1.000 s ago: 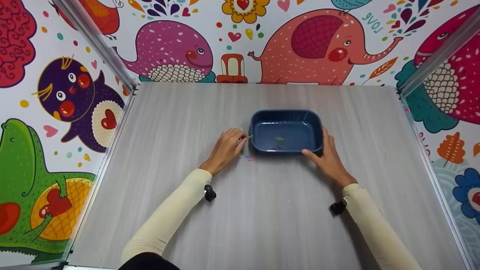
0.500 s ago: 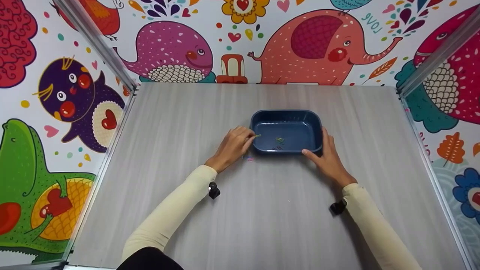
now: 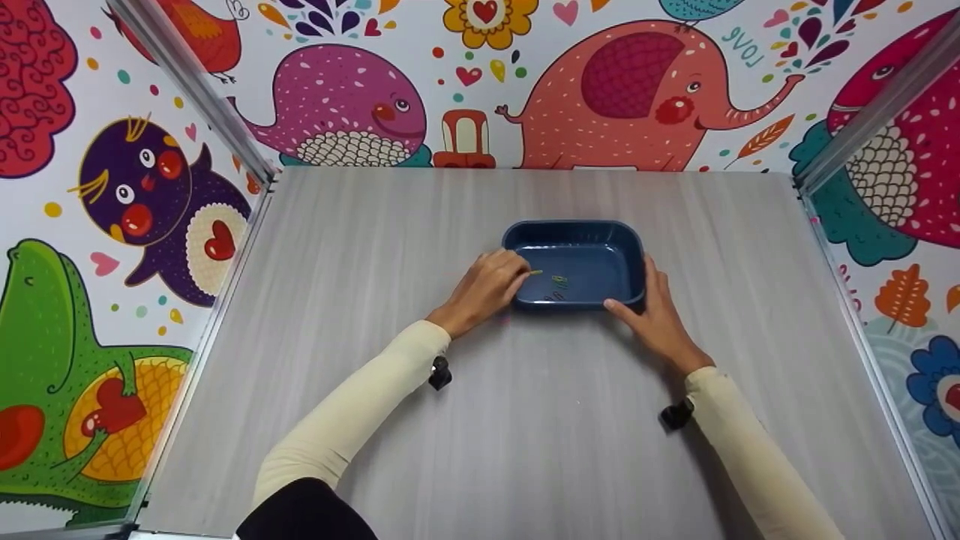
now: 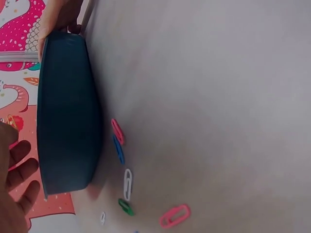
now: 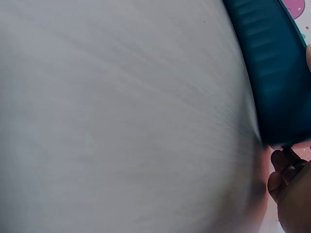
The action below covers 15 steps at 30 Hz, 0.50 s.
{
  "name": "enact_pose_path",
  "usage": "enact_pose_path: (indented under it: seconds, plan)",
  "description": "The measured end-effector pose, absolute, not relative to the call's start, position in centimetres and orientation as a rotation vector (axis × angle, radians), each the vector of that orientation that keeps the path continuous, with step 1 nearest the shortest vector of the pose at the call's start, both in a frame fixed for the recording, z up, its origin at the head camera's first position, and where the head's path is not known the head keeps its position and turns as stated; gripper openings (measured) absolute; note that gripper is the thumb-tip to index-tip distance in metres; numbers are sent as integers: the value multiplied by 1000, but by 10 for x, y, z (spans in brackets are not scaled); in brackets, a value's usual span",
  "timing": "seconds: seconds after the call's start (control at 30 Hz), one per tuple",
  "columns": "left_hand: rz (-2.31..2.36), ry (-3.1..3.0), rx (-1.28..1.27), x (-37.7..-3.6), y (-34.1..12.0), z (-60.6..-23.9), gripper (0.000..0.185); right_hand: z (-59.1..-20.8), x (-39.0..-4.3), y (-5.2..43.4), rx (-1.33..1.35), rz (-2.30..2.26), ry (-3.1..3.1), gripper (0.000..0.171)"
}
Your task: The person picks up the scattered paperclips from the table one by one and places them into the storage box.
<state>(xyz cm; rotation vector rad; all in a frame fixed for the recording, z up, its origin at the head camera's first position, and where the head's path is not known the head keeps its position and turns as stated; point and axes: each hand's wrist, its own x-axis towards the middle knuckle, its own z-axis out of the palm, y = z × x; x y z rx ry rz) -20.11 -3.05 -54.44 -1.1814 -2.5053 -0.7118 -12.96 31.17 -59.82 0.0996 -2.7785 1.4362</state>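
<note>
In the head view, my left hand (image 3: 486, 289) reaches over the left rim of a dark blue rectangular dish (image 3: 600, 271). It pinches a yellow paper clip (image 3: 535, 272) between thumb and fingers, above the dish's inside. Several coloured paper clips (image 3: 559, 282) lie on the dish's floor. My right hand (image 3: 660, 326) holds the dish at its right front corner, thumb on the front rim and fingers along the right side. Outside the dish, the left wrist view shows loose clips on the table: a pink clip (image 4: 117, 131), a blue clip (image 4: 118, 149), a white clip (image 4: 128, 184) and a green clip (image 4: 125, 207).
The dish stands on a grey wood-grain table (image 3: 570, 420). Printed cartoon walls rise at the back and both sides, with metal rails (image 3: 217, 124) at the corners. Another pink clip (image 4: 175, 216) lies apart from the dish in the left wrist view.
My left hand has moved right, carrying the yellow paper clip from beside the dish to over its inside. My right hand and the dish have stayed in place.
</note>
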Motion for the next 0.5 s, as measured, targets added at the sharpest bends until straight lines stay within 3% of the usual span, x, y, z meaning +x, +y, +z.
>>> enact_pose_path:
  seconds: [0.5]
  plan:
    - [-589,-2551,-1299,-211,-6,-540,17,-600,-130,312,102,1437,-2773,112]
